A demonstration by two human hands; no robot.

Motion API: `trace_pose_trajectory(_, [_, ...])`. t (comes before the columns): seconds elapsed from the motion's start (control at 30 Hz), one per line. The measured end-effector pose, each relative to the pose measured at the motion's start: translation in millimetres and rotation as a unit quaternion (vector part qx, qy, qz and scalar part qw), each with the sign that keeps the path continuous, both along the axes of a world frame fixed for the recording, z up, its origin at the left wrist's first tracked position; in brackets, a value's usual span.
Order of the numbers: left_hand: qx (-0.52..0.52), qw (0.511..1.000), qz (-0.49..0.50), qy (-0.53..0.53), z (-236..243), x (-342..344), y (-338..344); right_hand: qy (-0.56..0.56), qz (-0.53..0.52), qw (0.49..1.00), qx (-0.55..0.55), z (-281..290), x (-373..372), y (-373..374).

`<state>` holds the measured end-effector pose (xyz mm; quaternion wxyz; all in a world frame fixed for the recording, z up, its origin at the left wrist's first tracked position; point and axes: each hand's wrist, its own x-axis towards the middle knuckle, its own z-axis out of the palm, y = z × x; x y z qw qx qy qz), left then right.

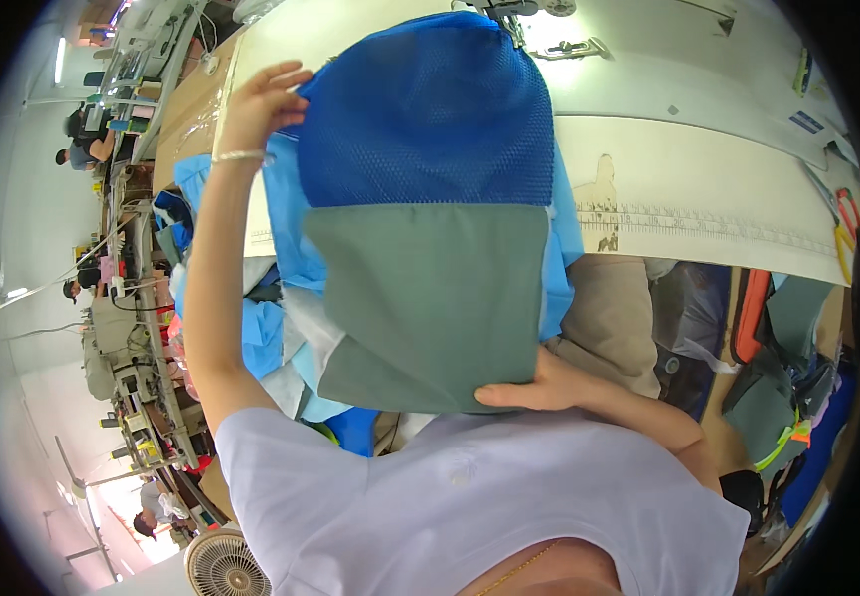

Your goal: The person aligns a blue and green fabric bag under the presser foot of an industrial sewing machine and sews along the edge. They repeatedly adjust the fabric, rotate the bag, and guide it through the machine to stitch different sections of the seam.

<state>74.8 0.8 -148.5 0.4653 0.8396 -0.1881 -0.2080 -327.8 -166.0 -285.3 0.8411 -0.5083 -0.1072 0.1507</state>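
A fabric piece with a blue mesh upper section [426,114] and a grey-green lower panel [425,298] spans the middle of the view, over light blue fabric [289,238]. My left hand [266,109] is at the upper left edge of the mesh, fingers loosely bent and apart, fingertips touching or very near it. My right hand [529,387] grips the lower right of the grey panel, thumb on top and fingers hidden beneath. The top of the mesh reaches a sewing machine's presser foot area [509,25]; whether it is under the foot cannot be seen.
The white table [698,179] has a printed ruler strip. Scissors and tools [842,223] lie at its right edge. Assorted fabric [604,328] fills the space below. A fan [229,564] stands at lower left; other workers [87,139] and machines line the left side.
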Motion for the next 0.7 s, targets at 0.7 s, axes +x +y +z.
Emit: trace_pose_trajectory(0.7, [0.339, 0.703, -0.190, -0.596, -79, 171, -83, 0.041, 0.092, 0.990, -0.102, -8, 36, 28])
